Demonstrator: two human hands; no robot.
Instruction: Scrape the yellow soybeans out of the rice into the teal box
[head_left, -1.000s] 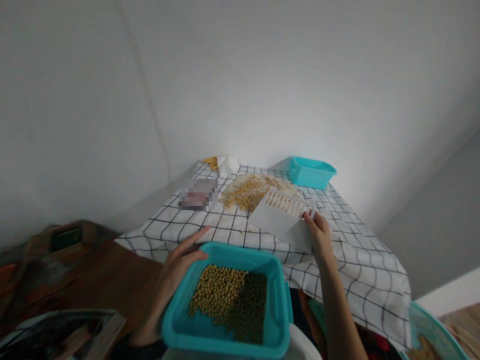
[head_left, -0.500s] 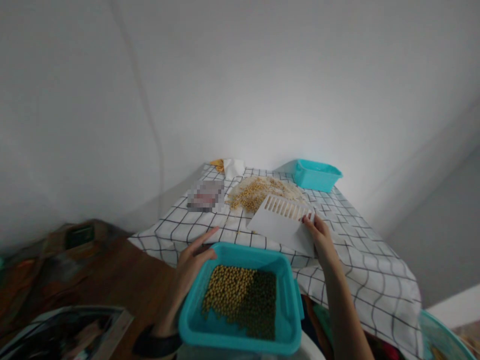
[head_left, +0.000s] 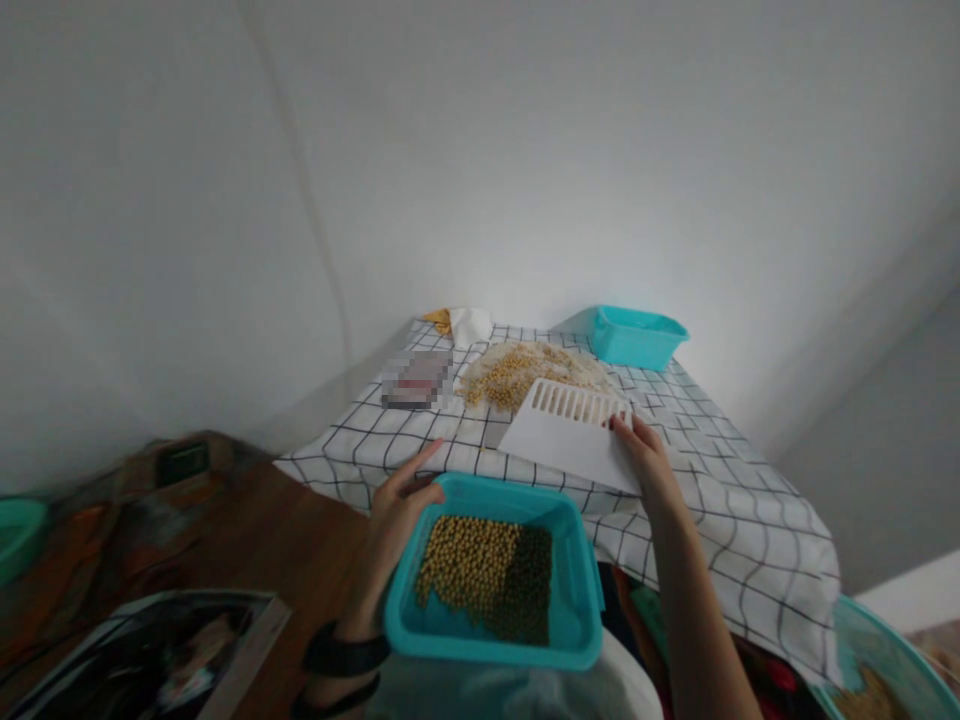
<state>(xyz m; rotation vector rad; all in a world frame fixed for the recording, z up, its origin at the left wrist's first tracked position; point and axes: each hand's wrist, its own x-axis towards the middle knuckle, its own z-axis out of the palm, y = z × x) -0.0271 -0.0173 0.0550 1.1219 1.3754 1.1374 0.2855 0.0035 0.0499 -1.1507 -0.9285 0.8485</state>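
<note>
A rectangular teal basin [head_left: 495,655] of yellow soybeans [head_left: 472,570] sits close in front of me, its right half in shadow. My left hand [head_left: 401,515] is at its upper-left corner, thumb over the rim and index finger stretched forward past it. My right hand [head_left: 645,450] grips the right edge of a flat white plate [head_left: 562,437] with a row of slots along its far end. The plate's slotted end is at the near edge of a spread pile of soybeans [head_left: 517,375] mixed with pale bits on the table.
A checked cloth [head_left: 720,480] covers the table, which stands against a wall. Another teal basin [head_left: 637,338] sits at the back right. A blurred-out flat object [head_left: 418,380] and a white cloth [head_left: 471,326] lie left. A teal tub [head_left: 892,650] is low at right.
My view has shifted slightly. The near basin appears a little higher and farther right, with my left hand still at its corner. The white plate stays in my right hand by the pile.
</note>
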